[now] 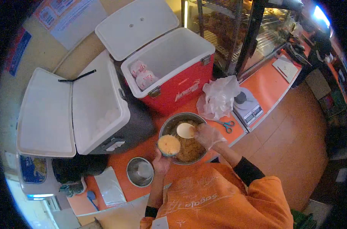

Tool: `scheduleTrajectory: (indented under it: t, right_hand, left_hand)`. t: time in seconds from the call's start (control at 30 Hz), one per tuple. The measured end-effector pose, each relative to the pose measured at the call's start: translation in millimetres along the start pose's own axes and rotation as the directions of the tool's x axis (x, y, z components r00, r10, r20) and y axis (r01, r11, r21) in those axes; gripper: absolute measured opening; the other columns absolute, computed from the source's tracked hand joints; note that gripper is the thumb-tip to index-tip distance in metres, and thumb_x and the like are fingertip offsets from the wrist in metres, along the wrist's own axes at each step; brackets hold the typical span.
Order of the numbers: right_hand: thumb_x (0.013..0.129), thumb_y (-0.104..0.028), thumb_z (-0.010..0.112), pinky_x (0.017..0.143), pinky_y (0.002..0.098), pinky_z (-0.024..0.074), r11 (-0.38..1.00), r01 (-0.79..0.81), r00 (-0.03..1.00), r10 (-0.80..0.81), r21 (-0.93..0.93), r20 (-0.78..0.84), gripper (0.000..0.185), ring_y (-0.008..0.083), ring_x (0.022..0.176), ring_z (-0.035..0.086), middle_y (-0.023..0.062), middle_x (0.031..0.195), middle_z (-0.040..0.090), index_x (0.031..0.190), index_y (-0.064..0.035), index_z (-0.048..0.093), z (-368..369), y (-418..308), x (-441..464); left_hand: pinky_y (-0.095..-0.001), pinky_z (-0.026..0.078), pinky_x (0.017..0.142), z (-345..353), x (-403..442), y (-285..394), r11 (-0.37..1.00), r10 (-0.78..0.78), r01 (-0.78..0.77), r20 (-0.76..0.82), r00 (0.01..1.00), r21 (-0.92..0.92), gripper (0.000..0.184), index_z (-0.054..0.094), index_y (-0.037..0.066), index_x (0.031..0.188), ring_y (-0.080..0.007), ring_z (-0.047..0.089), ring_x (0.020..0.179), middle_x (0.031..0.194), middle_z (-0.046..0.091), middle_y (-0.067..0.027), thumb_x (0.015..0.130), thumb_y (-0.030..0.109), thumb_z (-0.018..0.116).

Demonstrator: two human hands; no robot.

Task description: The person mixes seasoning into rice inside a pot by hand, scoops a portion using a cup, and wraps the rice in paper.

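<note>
My left hand (161, 164) is closed around a small round bowl (169, 145) heaped with pale orange, grainy food, perhaps rice. It is held at the left rim of a large metal bowl (165, 124). Brownish loose food (192, 149) lies in that large bowl. My right hand (207, 136), in a clear plastic glove, grips a white rounded scoop or small dish (185, 130) above the brown food. Its exact kind is hard to make out.
A red cooler (177, 82) stands open behind, with wrapped packets (145, 76) inside. Left of it is another open cooler (99, 101). Around me are a smaller metal bowl (140, 172), plastic bags (219, 97), scissors (227, 126), a scale (248, 108) and a glass display case (253, 42).
</note>
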State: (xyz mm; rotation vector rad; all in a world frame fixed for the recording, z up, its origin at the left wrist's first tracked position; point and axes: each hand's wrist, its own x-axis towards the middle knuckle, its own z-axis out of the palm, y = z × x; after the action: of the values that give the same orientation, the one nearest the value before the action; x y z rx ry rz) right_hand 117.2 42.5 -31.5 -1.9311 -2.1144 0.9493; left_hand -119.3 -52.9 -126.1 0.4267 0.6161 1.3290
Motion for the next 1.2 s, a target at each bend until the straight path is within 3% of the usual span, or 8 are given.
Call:
scheduleTrajectory:
  t: [0.13,0.23,0.4,0.53,0.6,0.73,0.77,1.2]
  right_hand:
    - [0.092,-0.043,0.044,0.085,0.0474,0.0491,0.985,0.017,0.93,-0.078,0.172,0.358,0.044,0.0386,0.099,0.062,0.0217,0.105,0.064,0.105,-0.0059,0.064,-43.9,-40.8,-15.3]
    - [0.092,-0.051,0.041,0.08,0.0455,0.05,0.86,0.499,0.866,-0.498,0.103,-0.04,0.054,0.0382,0.09,0.064,0.0218,0.097,0.065,0.106,-0.0049,0.065,62.9,41.5,30.2]
    - [0.095,-0.044,0.035,0.092,0.0456,0.043,0.991,0.131,0.918,-0.114,-0.019,0.379,0.052,0.0379,0.104,0.057,0.0224,0.103,0.064,0.106,-0.0026,0.064,-47.1,-29.4,-8.7]
    - [0.091,-0.039,0.044,0.087,0.0453,0.0462,0.917,0.4,0.917,-0.399,-0.01,0.016,0.044,0.0386,0.097,0.06,0.0234,0.101,0.064,0.105,-0.0017,0.063,47.1,22.4,13.1]
    - [0.091,-0.038,0.046,0.087,0.0497,0.0485,0.873,0.327,0.919,-0.203,-0.362,0.338,0.044,0.0399,0.103,0.059,0.0235,0.105,0.063,0.113,-0.0029,0.059,7.7,5.6,12.8]
    - [0.087,-0.036,0.052,0.084,0.049,0.0496,0.879,0.273,0.946,-0.171,-0.391,0.276,0.041,0.0388,0.098,0.062,0.0226,0.105,0.064,0.111,-0.0046,0.06,38.1,69.0,42.0]
    - [0.088,-0.032,0.05,0.085,0.0478,0.0482,0.529,0.569,0.822,-0.332,-0.63,0.464,0.038,0.0376,0.1,0.061,0.0215,0.105,0.063,0.112,-0.0043,0.06,56.0,97.4,63.4]
    - [0.082,-0.044,0.062,0.08,0.0484,0.0464,0.856,0.411,0.89,-0.451,-0.312,-0.064,0.047,0.0359,0.092,0.056,0.0181,0.103,0.06,0.11,-0.0062,0.059,29.0,27.2,36.7]
  left_hand:
    - [-0.0505,0.038,0.103,15.7,-2.7,1.5,0.995,0.005,0.0,-0.044,0.999,0.098,0.055,0.028,0.012,0.141,-0.0314,0.039,0.129,0.14,0.04,-0.012,0.096,0.039,0.045]
    - [-0.0512,0.037,0.104,19.6,-3.1,1.9,0.997,0.063,-0.061,-0.032,0.998,0.054,0.056,0.027,0.013,0.142,-0.0309,0.039,0.13,0.14,0.04,-0.0127,0.096,0.04,0.045]
    - [-0.0507,0.037,0.104,12.0,-7.7,-1.7,1.0,-0.011,0.01,-0.033,0.999,-0.024,0.058,0.03,0.006,0.141,-0.0297,0.04,0.129,0.14,0.041,-0.0136,0.096,0.04,0.045]
    - [-0.0487,0.034,0.106,6.9,-5.8,-21.2,0.992,0.121,-0.125,-0.151,0.981,-0.013,0.056,0.032,0.004,0.141,-0.0284,0.04,0.129,0.14,0.042,-0.0107,0.098,0.04,0.04]
    - [-0.0486,0.036,0.105,1.9,-13.7,-18.7,0.97,0.199,-0.216,-0.145,0.969,-0.113,0.055,0.034,0.005,0.14,-0.028,0.041,0.128,0.14,0.043,-0.0103,0.098,0.04,0.04]
    - [-0.0479,0.041,0.1,7.6,-32.4,-12.8,0.91,0.194,-0.176,0.009,0.981,-0.374,0.053,0.038,0.008,0.138,-0.0273,0.044,0.126,0.138,0.046,-0.0091,0.097,0.041,0.042]
    - [-0.0476,0.044,0.096,13.9,-33.5,-10.3,0.887,0.168,-0.134,0.04,0.985,-0.441,0.053,0.04,0.01,0.137,-0.0275,0.046,0.124,0.137,0.047,-0.0086,0.096,0.043,0.044]
    - [-0.0472,0.04,0.103,15.6,-74.2,9.4,0.921,0.312,-0.359,-0.264,0.913,-0.153,0.059,0.034,0.01,0.141,-0.0269,0.046,0.126,0.14,0.043,-0.0098,0.095,0.044,0.043]
